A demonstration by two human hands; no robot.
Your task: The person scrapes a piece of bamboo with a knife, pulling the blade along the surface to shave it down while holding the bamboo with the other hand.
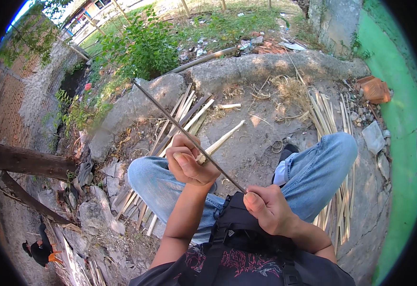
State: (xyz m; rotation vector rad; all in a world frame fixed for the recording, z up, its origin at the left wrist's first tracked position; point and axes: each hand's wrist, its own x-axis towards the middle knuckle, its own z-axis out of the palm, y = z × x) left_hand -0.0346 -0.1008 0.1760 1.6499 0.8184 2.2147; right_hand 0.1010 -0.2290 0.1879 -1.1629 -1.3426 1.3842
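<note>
A long, thin, dark strip (163,111), probably split bamboo or wood, slants from the upper left down to my lap. My left hand (189,162) is closed around its middle, thumb up. From that fist a pale, tapered wooden piece (225,137) points to the upper right; its lower end is hidden by the fingers, and I cannot tell whether they grip it too. Close to my body, my right hand (271,209) pinches the strip's near end between thumb and fingers, just above a black bag (237,214) on my lap.
Pale split strips (189,112) lie beyond my left knee, and more strips (344,190) lie by my right leg. Curled shavings (289,90) litter the ground before a low concrete kerb (265,66). A green wall (404,143) stands right; a chicken (41,248) is at lower left.
</note>
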